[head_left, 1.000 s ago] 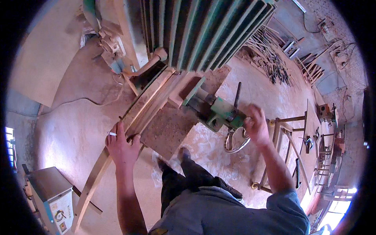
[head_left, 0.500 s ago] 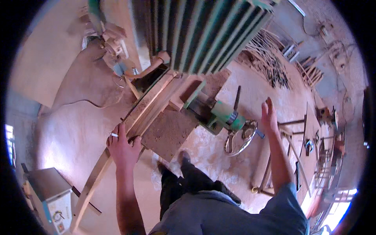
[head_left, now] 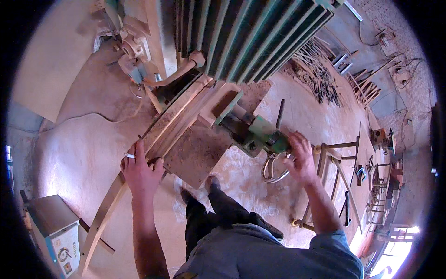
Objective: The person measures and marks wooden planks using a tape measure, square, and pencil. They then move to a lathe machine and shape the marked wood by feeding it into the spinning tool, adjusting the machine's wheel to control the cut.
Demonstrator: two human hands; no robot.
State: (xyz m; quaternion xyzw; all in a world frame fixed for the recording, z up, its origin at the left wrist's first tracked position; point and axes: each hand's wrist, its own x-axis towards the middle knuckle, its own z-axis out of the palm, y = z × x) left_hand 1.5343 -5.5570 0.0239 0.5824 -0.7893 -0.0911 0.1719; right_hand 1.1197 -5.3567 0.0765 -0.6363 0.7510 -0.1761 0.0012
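Note:
My left hand (head_left: 143, 176) grips a long, narrow wooden beam (head_left: 106, 214), thumb on its near side. A cigarette (head_left: 130, 156) sticks out between its fingers. From there the beam runs up beside a strip of wood on the machine bed, under a large green ribbed motor housing (head_left: 246, 42). At the right, my right hand (head_left: 303, 160) is closed on the metal handwheel (head_left: 275, 179) of a green clamp (head_left: 265, 132), covering part of its rim. The clamp's jaw plate (head_left: 229, 108) faces a wooden block (head_left: 204, 120) beside the strip.
A dusty machine table (head_left: 197, 156) lies between beam and clamp. A grey control box (head_left: 53, 228) stands at lower left. A wooden frame (head_left: 334, 167) is to the right of my right arm. Wood offcuts (head_left: 320, 69) are heaped at far right. A cable (head_left: 97, 114) crosses the floor.
My right hand has come left and down from the air beside the clamp onto the handwheel. My left hand stays on the beam. The view has shifted slightly.

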